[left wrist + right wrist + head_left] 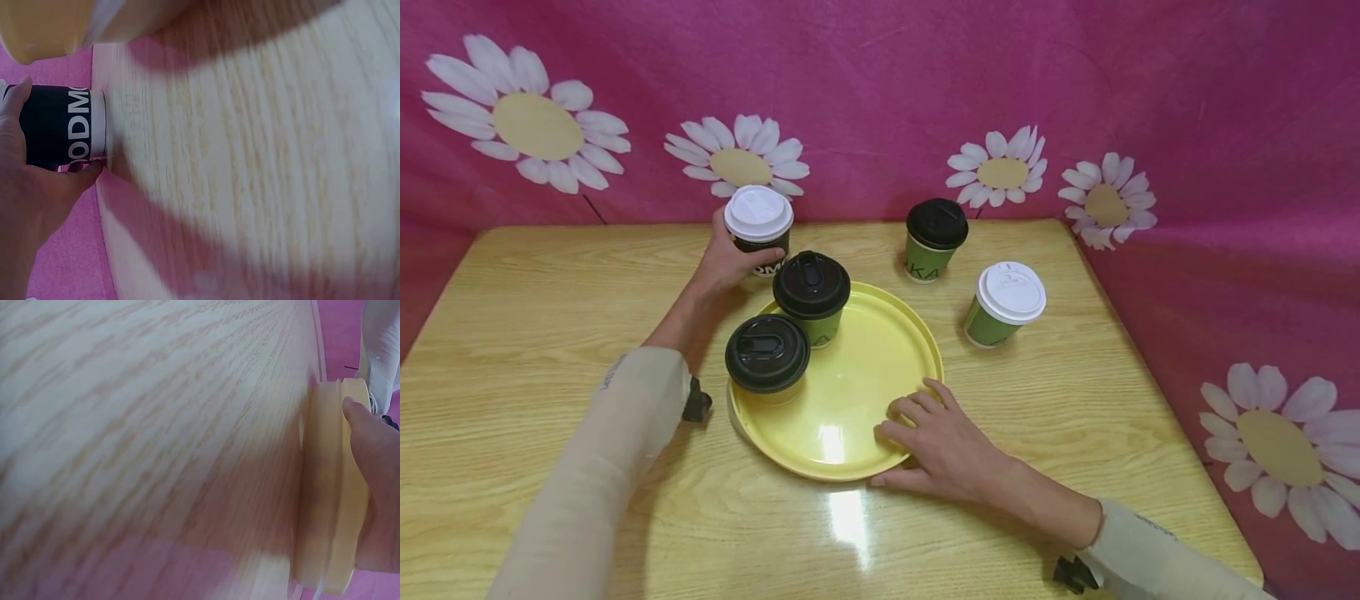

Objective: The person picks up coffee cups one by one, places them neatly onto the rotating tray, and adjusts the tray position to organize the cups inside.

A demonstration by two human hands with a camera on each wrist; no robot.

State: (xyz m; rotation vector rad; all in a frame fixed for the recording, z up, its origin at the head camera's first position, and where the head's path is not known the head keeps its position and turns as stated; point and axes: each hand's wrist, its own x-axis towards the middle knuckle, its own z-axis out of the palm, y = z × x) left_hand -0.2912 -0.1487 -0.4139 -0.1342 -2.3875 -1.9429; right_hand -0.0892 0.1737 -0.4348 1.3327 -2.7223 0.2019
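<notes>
My left hand (722, 260) grips a black paper cup with a white lid (758, 215), its thumb across the front and its fingers round the far side. White lettering shows on the cup (47, 128) in the left wrist view, where its base is right at the tabletop. With my right hand (946, 442) I hold the near right rim of a round yellow tray (868, 367), thumb against the outer side and fingers over the inside. On the tray's left part stand two black-lidded cups, a rear green one (812, 287) and a front one (767, 354).
A green cup with a black lid (934, 237) stands on the wooden table (550, 333) behind the tray. Right of the tray is a green cup with a white lid (1003, 304). A pink cloth with daisies (880, 100) hangs along the table's back and right edges.
</notes>
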